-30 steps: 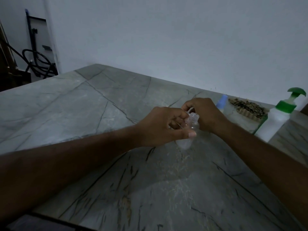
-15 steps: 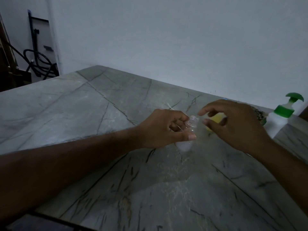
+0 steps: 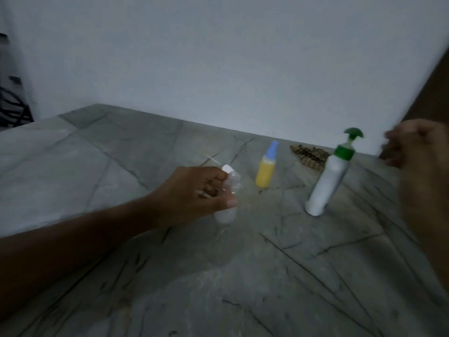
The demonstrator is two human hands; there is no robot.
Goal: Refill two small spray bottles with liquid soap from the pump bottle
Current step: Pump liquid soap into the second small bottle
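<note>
Wide open grey marble tabletop [image 3: 243, 276] in front and out to the left. Traffic sits toward the back right: yellow spray bottle [image 3: 265, 173] upright, white pump bottle [image 3: 326, 182] with green head near it, a bare lane between them. A dark patterned object [image 3: 308, 155] lies behind against the wall [image 3: 218, 69]. Right hand [image 3: 422, 152] hovers raised just beside the pump head, blurred.

Grey veined stone table [image 3: 121, 171] bearing yellow bottle [image 3: 265, 175], pump bottle [image 3: 326, 183], brown scrap [image 3: 309, 155].

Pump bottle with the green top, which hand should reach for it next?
The right hand. It is raised beside the pump bottle and seems empty, though blurred. The left hand grips the clear spray bottle.
</note>
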